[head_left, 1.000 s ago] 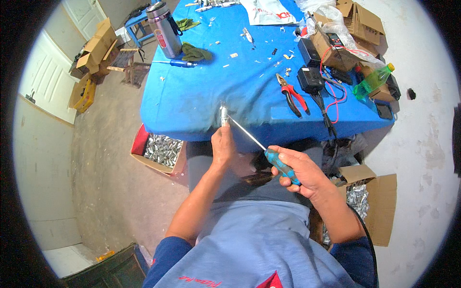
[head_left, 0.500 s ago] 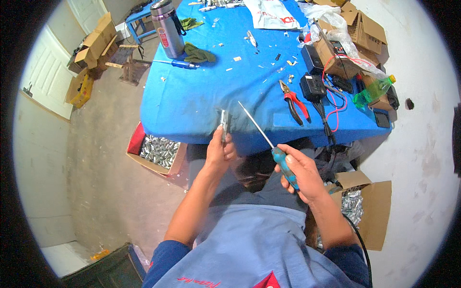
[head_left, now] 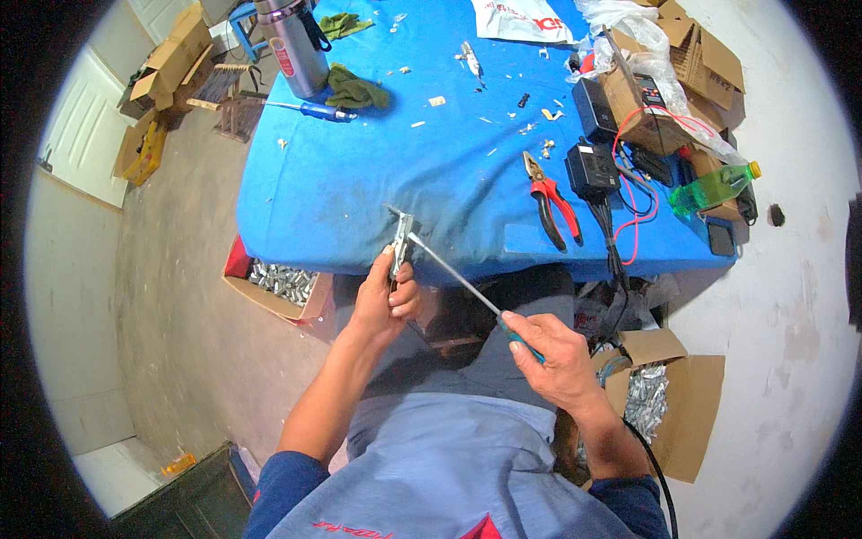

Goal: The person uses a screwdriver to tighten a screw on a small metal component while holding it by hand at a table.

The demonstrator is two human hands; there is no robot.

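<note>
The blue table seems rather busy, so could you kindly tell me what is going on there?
At the near edge of the blue table, the left hand holds up a small metal piece. The right hand grips a screwdriver, its tip at the side of that piece; whether it is pressing cannot be told. Red-handled pliers lie unused on the tabletop to the right, and an open box of metal pieces stands lower down on that side.

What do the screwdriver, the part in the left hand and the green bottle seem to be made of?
Screwdriver: bright, probably steel shaft; blue handle, perhaps plastic, mostly hidden.
Part: silvery gloss suggests metal, alloy unclear.
Bottle: glossy, see-through green, likely plastic.
</note>
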